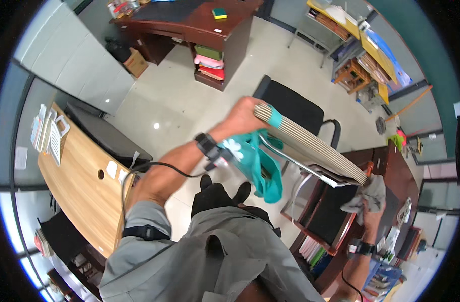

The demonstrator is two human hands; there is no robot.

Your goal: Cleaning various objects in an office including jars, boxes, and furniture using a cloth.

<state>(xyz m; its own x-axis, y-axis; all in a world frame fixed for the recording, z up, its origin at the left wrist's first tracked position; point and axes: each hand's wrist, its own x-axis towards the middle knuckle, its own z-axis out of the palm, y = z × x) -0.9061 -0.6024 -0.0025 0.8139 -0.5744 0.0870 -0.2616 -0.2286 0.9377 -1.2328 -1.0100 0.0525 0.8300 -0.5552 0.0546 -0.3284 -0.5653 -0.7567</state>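
Between my two hands is a chair (309,141) with a beige striped edge to its back and a bent metal tube frame, held tilted. My left hand (247,115) grips the upper corner of that edge. A teal fabric bag (262,170) with a white flower print hangs by my left wrist, and a teal strap (275,117) crosses the chair's edge. My right hand (371,211) holds a grey cloth (373,194) against the lower right end of the same edge; the cloth partly covers the fingers.
A black office chair (290,105) stands just beyond. A wooden armchair (326,215) and a dark red desk (392,162) are at the right. At the left is a light wooden desk (78,181). A sponge (219,13) lies on the far desk (237,24).
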